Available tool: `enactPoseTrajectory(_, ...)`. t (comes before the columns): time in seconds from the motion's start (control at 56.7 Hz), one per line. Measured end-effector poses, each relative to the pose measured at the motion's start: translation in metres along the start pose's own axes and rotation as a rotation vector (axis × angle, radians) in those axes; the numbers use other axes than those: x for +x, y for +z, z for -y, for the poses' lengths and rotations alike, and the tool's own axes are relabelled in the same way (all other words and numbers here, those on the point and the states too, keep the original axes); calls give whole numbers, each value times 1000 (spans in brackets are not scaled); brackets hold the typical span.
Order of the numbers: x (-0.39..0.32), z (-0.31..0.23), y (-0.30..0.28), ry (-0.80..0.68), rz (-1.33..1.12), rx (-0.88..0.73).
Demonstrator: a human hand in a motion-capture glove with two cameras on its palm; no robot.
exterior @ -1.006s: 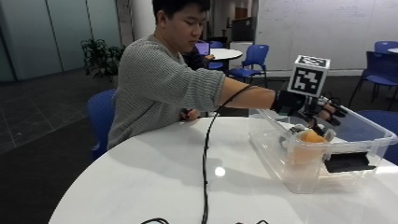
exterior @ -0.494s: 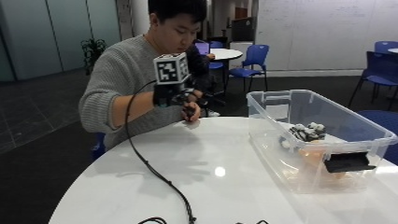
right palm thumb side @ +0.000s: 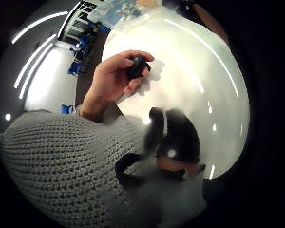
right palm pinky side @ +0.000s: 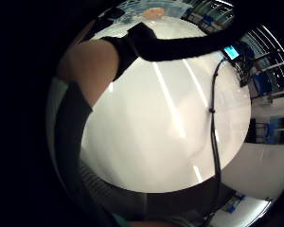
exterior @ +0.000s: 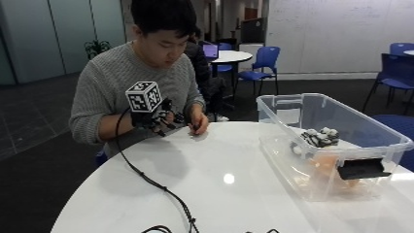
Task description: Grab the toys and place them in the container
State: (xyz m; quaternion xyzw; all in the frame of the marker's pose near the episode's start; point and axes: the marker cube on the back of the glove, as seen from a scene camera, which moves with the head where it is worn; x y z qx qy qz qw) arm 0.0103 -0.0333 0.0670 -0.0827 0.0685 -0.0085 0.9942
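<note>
On the desk (exterior: 213, 179): one clear container (exterior: 336, 145), at least two toys (exterior: 318, 137) inside | gloved right hand (exterior: 155, 118) above desk edge, fingers loosely curled, holding nothing | bare left hand (exterior: 198, 124) pinching one small dark toy (right palm thumb side: 137, 67)

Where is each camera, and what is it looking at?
Outside view: across the table, facing the seated person; shows the gloved right hand, the bare hand and the clear container.
Thumb side palm view: on the right palm, looking back at the grey sweater and the bare hand holding a small dark toy.
Little finger side palm view: same palm, looking over the tabletop; glove straps show.
All share the white table.
</note>
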Motion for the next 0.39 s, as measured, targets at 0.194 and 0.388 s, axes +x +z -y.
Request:
enactPoseTrajectory(0.194,11,2,7,21,7,9)
enactPoseTrajectory(0.388,14,6,10,15,-2,6)
